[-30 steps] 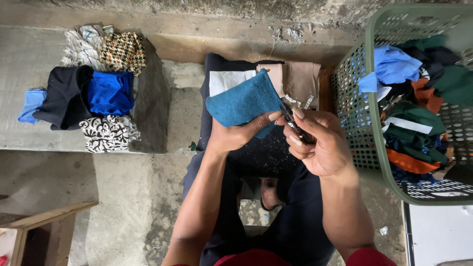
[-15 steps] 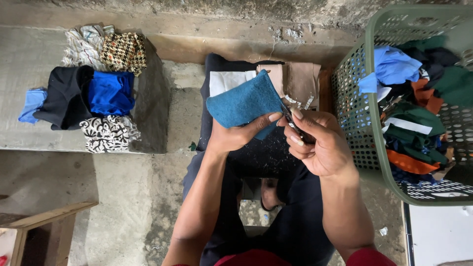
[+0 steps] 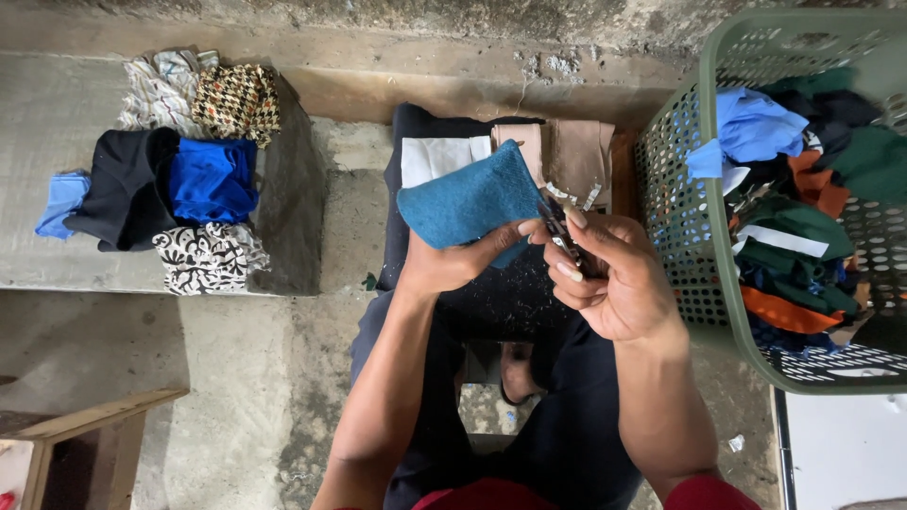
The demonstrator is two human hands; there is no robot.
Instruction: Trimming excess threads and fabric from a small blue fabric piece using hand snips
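Teal cloth is pinched by the left hand; a small dark tool is gripped by the right hand's closed fingers beside a green basket.

We cannot make out the small dark tool near the middle of the frame; our right hand covers most of it. Our left hand hides the teal cloth's lower edge. The green basket runs off the right edge, and the wooden piece off the lower left.
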